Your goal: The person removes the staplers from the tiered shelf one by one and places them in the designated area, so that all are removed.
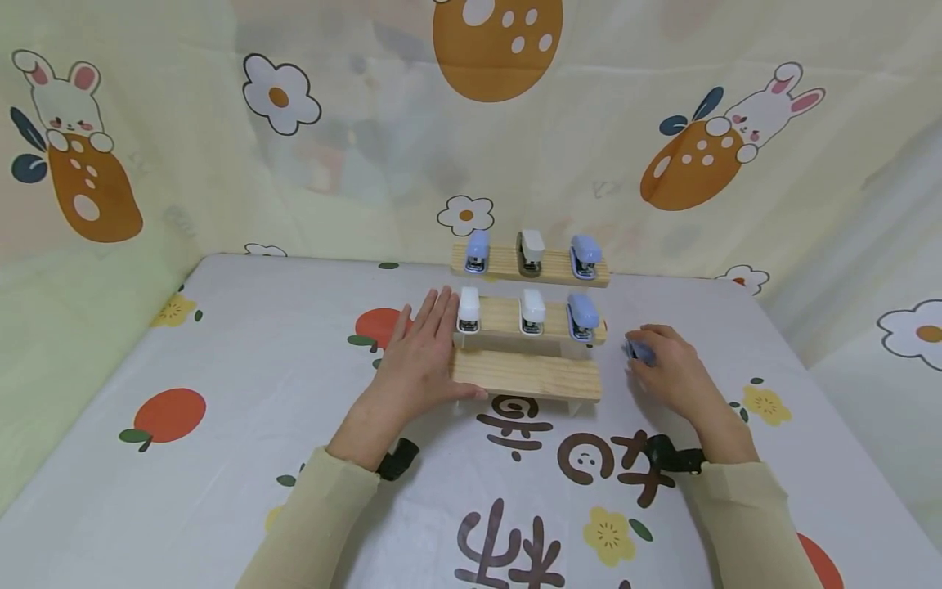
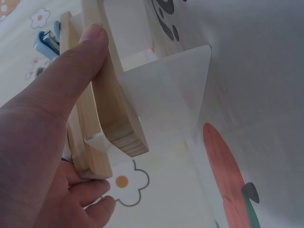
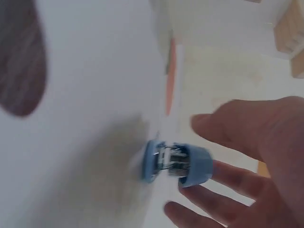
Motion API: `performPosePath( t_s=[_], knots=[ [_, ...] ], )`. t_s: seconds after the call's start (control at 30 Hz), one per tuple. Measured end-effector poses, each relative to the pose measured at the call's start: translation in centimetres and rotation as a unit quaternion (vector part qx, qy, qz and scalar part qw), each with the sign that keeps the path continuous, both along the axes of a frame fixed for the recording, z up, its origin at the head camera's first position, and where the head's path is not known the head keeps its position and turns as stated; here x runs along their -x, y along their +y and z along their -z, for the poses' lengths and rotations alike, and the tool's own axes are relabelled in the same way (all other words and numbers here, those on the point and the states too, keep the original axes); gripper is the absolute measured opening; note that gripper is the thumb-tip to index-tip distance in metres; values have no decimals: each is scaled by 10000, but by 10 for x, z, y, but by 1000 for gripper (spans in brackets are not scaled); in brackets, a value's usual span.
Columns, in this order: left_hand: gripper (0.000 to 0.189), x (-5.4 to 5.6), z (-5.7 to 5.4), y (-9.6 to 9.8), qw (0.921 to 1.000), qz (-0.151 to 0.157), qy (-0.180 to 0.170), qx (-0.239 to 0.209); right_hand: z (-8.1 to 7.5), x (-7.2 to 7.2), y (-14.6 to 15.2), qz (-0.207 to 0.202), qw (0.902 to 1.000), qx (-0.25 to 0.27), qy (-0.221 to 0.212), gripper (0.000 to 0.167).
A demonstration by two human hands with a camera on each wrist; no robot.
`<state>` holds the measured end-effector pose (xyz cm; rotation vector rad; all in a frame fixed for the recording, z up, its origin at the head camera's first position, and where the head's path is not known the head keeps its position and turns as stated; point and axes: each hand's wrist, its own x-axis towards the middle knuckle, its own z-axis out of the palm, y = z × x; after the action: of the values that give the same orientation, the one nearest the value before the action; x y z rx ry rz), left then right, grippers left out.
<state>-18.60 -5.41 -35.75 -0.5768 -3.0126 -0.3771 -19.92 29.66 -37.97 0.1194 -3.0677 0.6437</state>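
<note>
A stepped wooden rack (image 1: 526,372) has pale boards on translucent supports. My left hand (image 1: 419,372) rests along its left end, fingers straight and thumb on the front edge of the lowest board. In the left wrist view that thumb lies over the front board (image 2: 126,126), with fingertips at the end of the board behind. My right hand (image 1: 673,368) is around a small blue stapler (image 3: 178,164) standing on the table, right of the rack. In the right wrist view the thumb (image 3: 209,124) is apart from the stapler, while the other fingers lie behind it.
On the middle board stand two white staplers (image 1: 468,311) and a blue stapler (image 1: 582,316). The back board carries two blue staplers (image 1: 477,251) and a white-and-grey stapler (image 1: 530,252). A printed cloth (image 1: 243,474) covers the table; a patterned curtain (image 1: 368,164) hangs behind.
</note>
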Motion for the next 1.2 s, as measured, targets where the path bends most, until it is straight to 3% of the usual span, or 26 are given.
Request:
performPosePath(
  t_s=[0.13,0.27,0.37,0.67,0.93,1.2],
  knots=[
    [138,0,1,0,10000,15,53,-10,-12,-8,-3,-24,9967,324,746,38],
    [138,1,3,1,9999,54,108,-16,-27,-17,-11,-95,9821,751,1727,32],
    [138,1,4,1,9999,36,119,-46,-38,-20,-20,-213,9707,902,2216,30],
    [138,0,5,1,9998,37,202,-6,-61,-31,-46,-510,9562,1145,2645,28],
    [138,-1,2,1,9999,-2,157,29,-56,-28,-70,-1118,9401,1013,3058,28],
    [138,0,1,1,9999,-25,113,127,-47,-26,-83,-1346,9442,772,2905,39]
  ],
)
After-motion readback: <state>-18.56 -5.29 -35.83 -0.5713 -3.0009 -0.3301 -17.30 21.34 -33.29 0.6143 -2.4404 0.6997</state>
